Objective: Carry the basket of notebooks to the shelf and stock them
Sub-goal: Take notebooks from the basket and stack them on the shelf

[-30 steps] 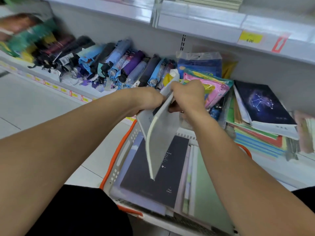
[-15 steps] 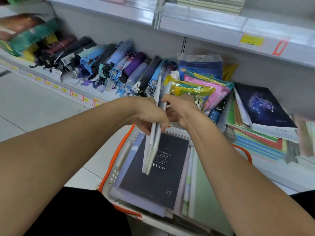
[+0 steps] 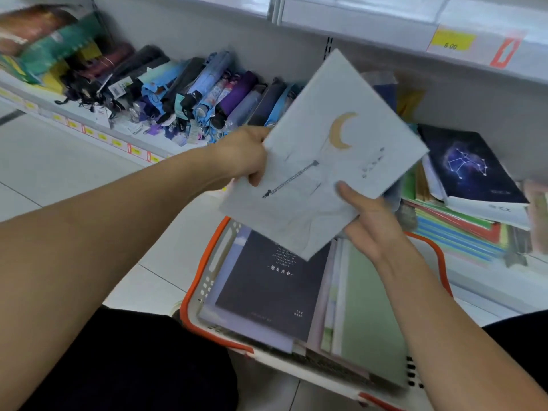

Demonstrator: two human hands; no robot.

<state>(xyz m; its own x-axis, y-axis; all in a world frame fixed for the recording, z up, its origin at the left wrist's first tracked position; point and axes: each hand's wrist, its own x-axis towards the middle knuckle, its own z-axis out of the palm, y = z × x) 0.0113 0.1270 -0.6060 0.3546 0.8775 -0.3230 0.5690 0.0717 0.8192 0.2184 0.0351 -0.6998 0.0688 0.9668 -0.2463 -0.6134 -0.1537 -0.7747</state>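
Both hands hold pale grey-blue notebooks (image 3: 335, 149) flat above the basket; the top cover shows a gold crescent moon. My left hand (image 3: 243, 155) pinches their left edge. My right hand (image 3: 370, 221) supports them from below at the lower right, thumb on the cover. Under them sits a white basket with an orange rim (image 3: 204, 262), holding a dark navy notebook (image 3: 272, 286), a green one (image 3: 370, 315) and others. The low shelf (image 3: 489, 292) ahead carries a stack of notebooks topped by a dark constellation one (image 3: 468, 164).
Folded umbrellas (image 3: 189, 90) fill the shelf's left part, with packaged goods (image 3: 38, 40) further left. An upper shelf (image 3: 385, 28) with a yellow price tag (image 3: 450, 40) overhangs. White tiled floor (image 3: 59, 167) lies to the left. My dark-clothed knees flank the basket.
The notebooks hung edge-on between my hands over the basket; now they are lifted and turned face-up, showing the moon cover, and sit closer to the shelf's notebook stack.
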